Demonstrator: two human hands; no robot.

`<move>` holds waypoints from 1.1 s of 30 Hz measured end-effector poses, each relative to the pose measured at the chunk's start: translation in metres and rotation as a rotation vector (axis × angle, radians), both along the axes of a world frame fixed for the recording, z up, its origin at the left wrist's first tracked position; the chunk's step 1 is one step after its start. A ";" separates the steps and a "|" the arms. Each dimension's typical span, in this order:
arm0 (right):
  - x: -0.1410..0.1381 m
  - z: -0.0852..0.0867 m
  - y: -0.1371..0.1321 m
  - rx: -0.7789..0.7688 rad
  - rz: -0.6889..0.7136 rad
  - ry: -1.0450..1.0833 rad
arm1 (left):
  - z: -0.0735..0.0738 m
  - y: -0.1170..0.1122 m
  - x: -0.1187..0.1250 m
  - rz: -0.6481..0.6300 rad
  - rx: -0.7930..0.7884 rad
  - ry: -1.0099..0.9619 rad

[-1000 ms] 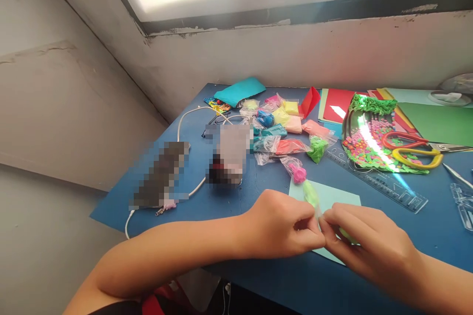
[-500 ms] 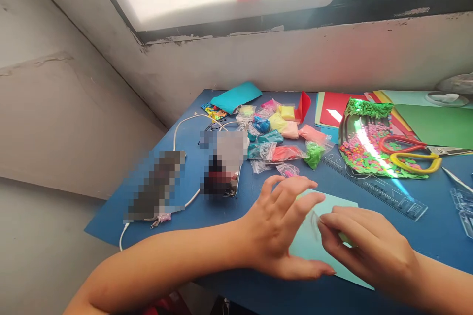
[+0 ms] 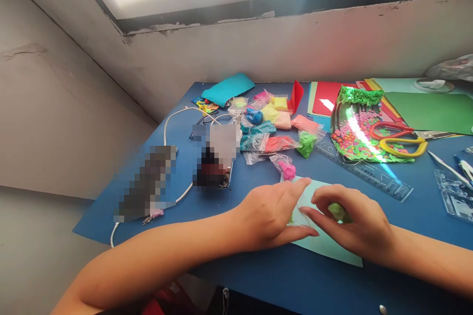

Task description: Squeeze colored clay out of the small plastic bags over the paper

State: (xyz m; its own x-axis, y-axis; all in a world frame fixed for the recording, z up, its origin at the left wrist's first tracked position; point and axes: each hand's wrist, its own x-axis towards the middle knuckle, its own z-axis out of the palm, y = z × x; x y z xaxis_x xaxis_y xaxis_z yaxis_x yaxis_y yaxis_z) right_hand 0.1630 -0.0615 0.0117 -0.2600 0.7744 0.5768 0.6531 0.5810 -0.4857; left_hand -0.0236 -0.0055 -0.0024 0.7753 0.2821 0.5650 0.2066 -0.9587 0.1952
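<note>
My right hand (image 3: 356, 224) curls around a lump of light green clay (image 3: 338, 211) lying in its palm. The thumb and index finger of that hand are apart at the tips. My left hand (image 3: 269, 214) faces it, fingers stretched and thumb apart. A small bit of green shows between the left thumb and fingers; whether it is held cannot be made out. Something thin and see-through, perhaps plastic film, is faintly visible near the right thumb tip. Under both hands lies a pale blue-green sheet of paper (image 3: 342, 251).
Bagged coloured clay (image 3: 281, 143) lies behind the hands, with a pink lump (image 3: 288, 171) nearest the sheet. To the right are a clear ruler (image 3: 369, 177), a flower-patterned pouch (image 3: 358, 133) and red-yellow scissors (image 3: 404, 146). Blurred devices and a white cable (image 3: 185, 192) are left.
My left hand has lowered, its fingers closer together. The right thumb and index finger have parted, and the green lump shows more. The view has shifted slightly.
</note>
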 end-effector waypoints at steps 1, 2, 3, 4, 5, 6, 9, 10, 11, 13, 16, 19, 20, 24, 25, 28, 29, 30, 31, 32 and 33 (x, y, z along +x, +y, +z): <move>0.001 -0.001 0.002 -0.018 0.031 0.009 | -0.002 0.002 0.000 0.001 0.003 -0.001; 0.003 -0.003 0.004 -0.034 0.069 0.019 | -0.003 0.004 0.000 -0.001 0.004 -0.001; 0.004 -0.003 0.006 -0.045 0.110 0.034 | -0.004 0.005 0.000 -0.006 0.003 0.000; 0.005 -0.004 0.008 -0.053 0.152 0.053 | -0.005 0.007 0.000 -0.012 0.000 0.000; 0.006 -0.004 0.010 -0.062 0.195 0.069 | -0.005 0.007 0.000 -0.017 -0.007 -0.001; 0.007 -0.005 0.011 -0.072 0.240 0.079 | -0.005 0.007 0.001 -0.018 -0.020 -0.001; 0.009 -0.005 0.013 -0.089 0.319 0.098 | -0.002 0.005 0.002 0.016 -0.073 -0.015; 0.009 -0.005 0.012 -0.088 0.324 0.101 | -0.001 0.004 0.002 0.032 -0.084 -0.031; 0.009 -0.006 0.012 -0.085 0.320 0.102 | 0.000 0.003 0.002 0.047 -0.090 -0.051; 0.010 -0.005 0.011 -0.081 0.297 0.098 | 0.003 0.003 0.002 0.066 -0.091 -0.092; 0.011 -0.004 0.008 -0.084 0.303 0.094 | 0.006 0.005 0.000 0.075 -0.112 -0.111; 0.013 -0.004 0.005 -0.135 0.372 0.091 | 0.008 0.007 0.000 0.061 -0.157 -0.108; 0.013 -0.004 0.004 -0.146 0.386 0.103 | 0.008 0.008 -0.001 0.053 -0.168 -0.109; 0.017 -0.011 0.000 -0.201 0.384 0.200 | 0.010 0.010 0.000 0.038 -0.185 -0.115; 0.017 -0.012 0.000 -0.247 0.382 0.224 | 0.010 0.011 -0.001 0.037 -0.187 -0.112; 0.018 -0.009 -0.001 -0.481 0.324 0.312 | 0.011 0.013 -0.001 0.044 -0.185 -0.098; 0.018 -0.007 -0.001 -0.588 0.294 0.361 | 0.011 0.013 -0.002 0.048 -0.183 -0.092; 0.017 -0.003 0.000 -0.708 0.268 0.429 | 0.011 0.013 -0.002 0.053 -0.179 -0.088; 0.015 0.001 0.000 -0.831 0.253 0.515 | 0.011 0.014 -0.002 0.060 -0.174 -0.087; 0.013 0.005 0.000 -0.948 0.252 0.614 | 0.012 0.014 -0.002 0.065 -0.169 -0.087; 0.011 0.008 0.001 -1.053 0.261 0.716 | 0.012 0.014 -0.002 0.069 -0.164 -0.088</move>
State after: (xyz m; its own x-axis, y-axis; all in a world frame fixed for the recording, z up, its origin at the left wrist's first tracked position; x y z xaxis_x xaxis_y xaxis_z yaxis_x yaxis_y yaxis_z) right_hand 0.1744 -0.0606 0.0198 -0.3600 0.9109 -0.2017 -0.0130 -0.2210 -0.9752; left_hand -0.0258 0.0084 0.0093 0.7007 0.4264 0.5721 0.2457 -0.8970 0.3675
